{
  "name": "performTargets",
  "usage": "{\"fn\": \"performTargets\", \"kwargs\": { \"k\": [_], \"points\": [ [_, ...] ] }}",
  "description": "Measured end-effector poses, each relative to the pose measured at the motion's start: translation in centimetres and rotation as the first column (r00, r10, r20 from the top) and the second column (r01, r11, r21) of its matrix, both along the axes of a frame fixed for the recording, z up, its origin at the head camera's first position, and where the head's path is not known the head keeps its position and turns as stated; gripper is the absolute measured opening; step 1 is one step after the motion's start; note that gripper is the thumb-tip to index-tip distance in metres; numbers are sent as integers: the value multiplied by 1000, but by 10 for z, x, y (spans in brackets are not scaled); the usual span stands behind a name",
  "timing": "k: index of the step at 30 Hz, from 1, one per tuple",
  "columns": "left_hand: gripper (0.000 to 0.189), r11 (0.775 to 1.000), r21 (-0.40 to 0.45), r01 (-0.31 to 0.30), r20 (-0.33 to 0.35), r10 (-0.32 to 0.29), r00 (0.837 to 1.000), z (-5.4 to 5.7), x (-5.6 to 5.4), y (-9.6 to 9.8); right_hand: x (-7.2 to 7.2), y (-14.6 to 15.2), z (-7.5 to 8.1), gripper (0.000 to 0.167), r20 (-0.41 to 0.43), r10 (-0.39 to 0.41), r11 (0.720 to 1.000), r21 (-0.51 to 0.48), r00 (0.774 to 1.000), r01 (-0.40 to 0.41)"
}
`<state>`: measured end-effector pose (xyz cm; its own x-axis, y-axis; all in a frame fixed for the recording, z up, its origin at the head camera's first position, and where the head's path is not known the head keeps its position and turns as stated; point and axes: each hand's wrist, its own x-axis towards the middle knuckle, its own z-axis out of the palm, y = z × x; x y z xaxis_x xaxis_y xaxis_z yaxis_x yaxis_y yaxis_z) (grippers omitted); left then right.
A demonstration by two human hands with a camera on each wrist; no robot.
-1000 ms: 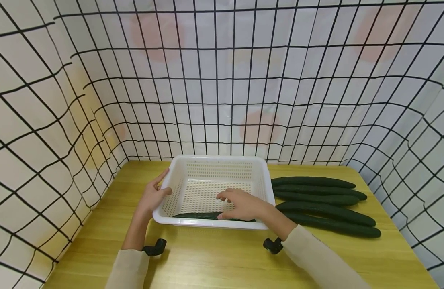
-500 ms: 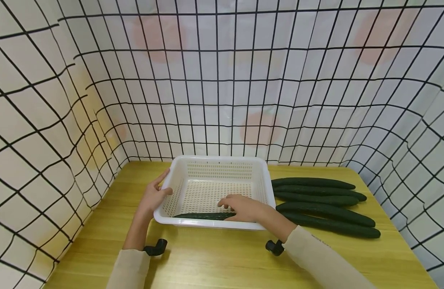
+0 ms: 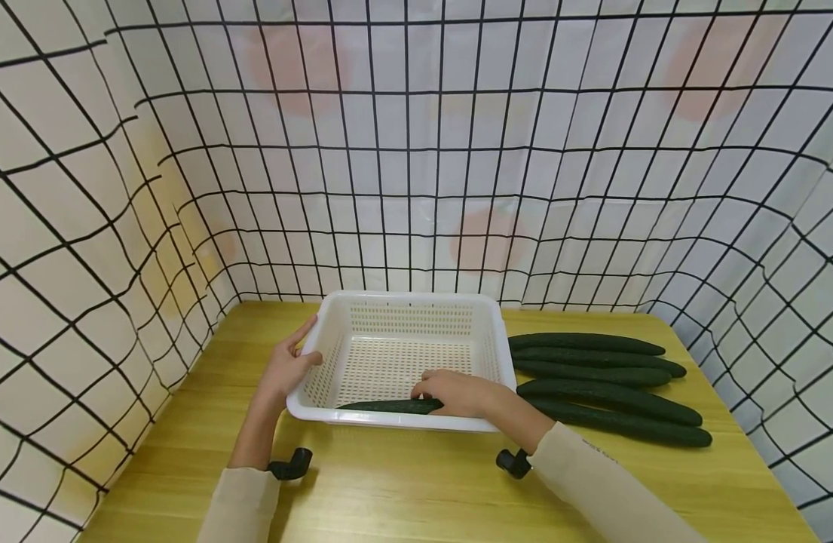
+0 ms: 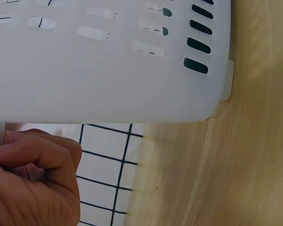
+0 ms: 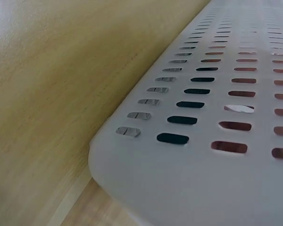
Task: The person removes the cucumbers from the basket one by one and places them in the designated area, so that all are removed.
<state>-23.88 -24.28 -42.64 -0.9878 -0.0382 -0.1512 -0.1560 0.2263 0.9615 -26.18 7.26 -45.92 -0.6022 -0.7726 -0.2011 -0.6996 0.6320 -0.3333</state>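
Observation:
A white perforated plastic basket (image 3: 416,299) sits on the wooden table. My left hand (image 3: 286,371) grips its left rim, with the thumb over the inside. In the left wrist view the curled fingers of that left hand (image 4: 37,169) show beside the basket's wall (image 4: 108,89). Inside the basket, along the near wall, lies a dark green cucumber (image 3: 385,406). My right hand (image 3: 460,392) reaches in and holds it, fingers on the far side; the hand hides its right end. The right wrist view shows the basket's slotted wall (image 5: 179,174), with dark green and skin behind the slots.
Several more cucumbers (image 3: 606,375) lie side by side on the table, right of the basket. Black wire grid panels (image 3: 423,173) backed with pale cloth enclose the table at the back and sides. Bare wood (image 3: 402,490) shows in front of the basket.
My right hand has lowered and its fingers have closed round the cucumber in the basket. The cucumber's left tip has shifted slightly right. My left hand stays on the rim.

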Motion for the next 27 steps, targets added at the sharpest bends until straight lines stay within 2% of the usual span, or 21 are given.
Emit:
{"fn": "performTargets", "kwargs": {
  "k": [6,13,17,23,27],
  "points": [
    [83,1000,15,10,-6,-10,1000,-1,1,-1,2,2,0,37,-30,-10,999,-37,999,9],
    [84,1000,12,6,-6,-6,1000,-2,1,-2,-1,3,-2,34,35,-38,990,-137,999,42],
    [84,1000,10,7,-10,-7,1000,-2,2,-2,-2,3,-3,37,30,-35,984,-176,999,40],
    [83,1000,8,16,-13,-16,1000,-1,1,-2,-1,5,0,40,-27,-77,987,-143,997,72],
    [83,1000,4,19,-12,-19,1000,-1,1,-1,-1,6,2,39,-24,-86,986,-144,996,82]
  ]
}}
